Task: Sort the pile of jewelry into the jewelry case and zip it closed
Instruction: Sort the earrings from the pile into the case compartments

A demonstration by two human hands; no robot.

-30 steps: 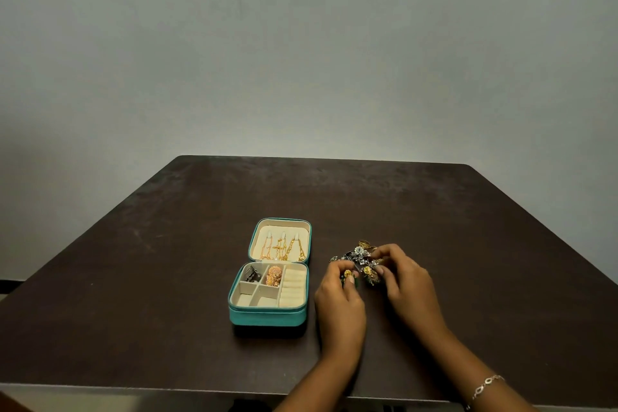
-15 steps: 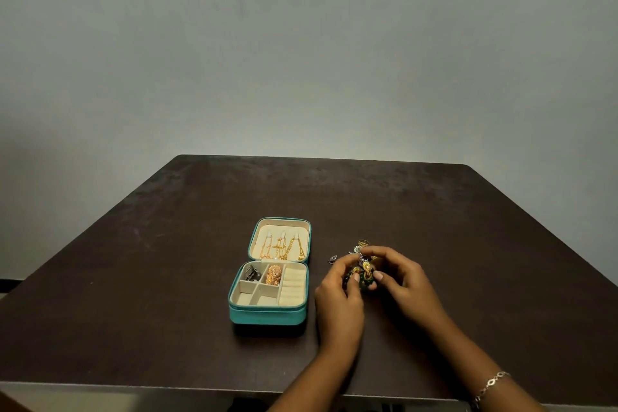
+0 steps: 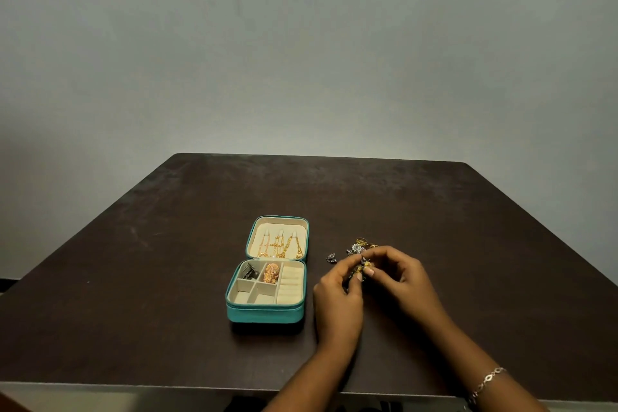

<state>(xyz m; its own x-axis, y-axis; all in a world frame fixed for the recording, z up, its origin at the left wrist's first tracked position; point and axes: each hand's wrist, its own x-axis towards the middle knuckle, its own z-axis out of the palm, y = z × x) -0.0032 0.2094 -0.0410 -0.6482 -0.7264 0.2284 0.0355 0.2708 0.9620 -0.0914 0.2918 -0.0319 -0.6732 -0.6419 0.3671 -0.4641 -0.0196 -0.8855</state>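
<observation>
Since you have pulled one small gold trinket (image 3: 365,266) off the mixed gold-and-silver jewelry pile (image 3: 357,247), your left hand (image 3: 337,298) and right hand (image 3: 401,281) pinch it together, right of the open teal zip case (image 3: 264,315), seemingly ready to stow.

one jewelry case (image 3: 266,314), two hands (image 3: 338,297) (image 3: 406,282)

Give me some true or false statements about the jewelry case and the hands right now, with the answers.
1. The jewelry case is zipped shut. False: it stands open.
2. Gold chains are in the lid. True.
3. The left hand and right hand both pinch a gold piece. True.
4. The jewelry pile lies left of the case. False: it lies to its right.
5. A bracelet sits on the left wrist. False: it is on the right wrist.
</observation>
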